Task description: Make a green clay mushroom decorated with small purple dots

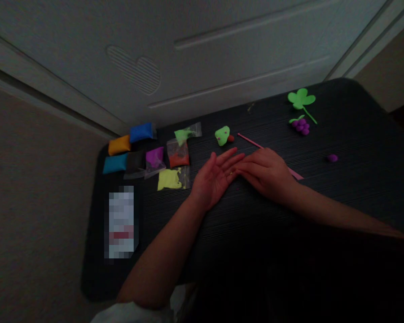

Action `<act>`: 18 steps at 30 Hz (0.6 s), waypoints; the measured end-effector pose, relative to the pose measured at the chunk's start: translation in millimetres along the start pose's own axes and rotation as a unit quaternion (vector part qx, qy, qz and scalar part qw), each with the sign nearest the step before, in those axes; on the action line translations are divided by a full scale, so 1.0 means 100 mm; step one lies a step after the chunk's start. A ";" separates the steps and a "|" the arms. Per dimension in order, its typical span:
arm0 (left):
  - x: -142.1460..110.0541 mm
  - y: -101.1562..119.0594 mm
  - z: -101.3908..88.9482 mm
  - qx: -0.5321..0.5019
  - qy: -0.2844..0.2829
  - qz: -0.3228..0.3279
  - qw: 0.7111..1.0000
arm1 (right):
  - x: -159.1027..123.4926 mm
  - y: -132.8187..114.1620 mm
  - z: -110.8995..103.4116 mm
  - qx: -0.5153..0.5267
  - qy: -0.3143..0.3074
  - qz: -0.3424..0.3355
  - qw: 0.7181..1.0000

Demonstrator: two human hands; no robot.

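Palm up over the dark table, my left hand [215,179] has its fingers stretched out. My right hand [267,172] comes in from the right, its fingers pinched together and touching the left fingertips. A tiny yellowish speck shows where they meet; whatever the pinch holds is too small to make out. Partly under my right hand lies a pink clay tool [251,141], its thin end and flat end both showing. Just beyond my left fingertips is a small green clay tree [222,135] with pink dots and a reddish-brown trunk [230,139].
Several clay packets lie at the left, including blue [141,133], purple [154,157], red [179,159] and yellow [169,179]. A blurred-out white object [121,224] is nearer. Rightward are a green clover [301,98], purple grapes [301,127] and a purple lump [332,158]. A white panel [222,76] stands behind.
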State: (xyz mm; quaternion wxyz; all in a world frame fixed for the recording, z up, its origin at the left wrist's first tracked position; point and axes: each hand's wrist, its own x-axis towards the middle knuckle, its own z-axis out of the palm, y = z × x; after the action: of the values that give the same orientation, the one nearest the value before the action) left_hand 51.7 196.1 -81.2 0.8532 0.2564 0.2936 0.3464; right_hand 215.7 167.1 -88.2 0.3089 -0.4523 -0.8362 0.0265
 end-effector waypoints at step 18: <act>-0.03 -0.05 0.01 0.026 -0.037 0.057 0.997 | 0.04 -0.10 0.00 -0.005 -0.120 0.006 0.993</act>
State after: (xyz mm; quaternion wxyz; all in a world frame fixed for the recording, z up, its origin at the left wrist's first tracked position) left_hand 52.8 190.1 -82.9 0.8353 0.3078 0.2560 0.3768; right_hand 207.0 164.2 -83.2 0.2043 -0.4520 -0.8648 0.0782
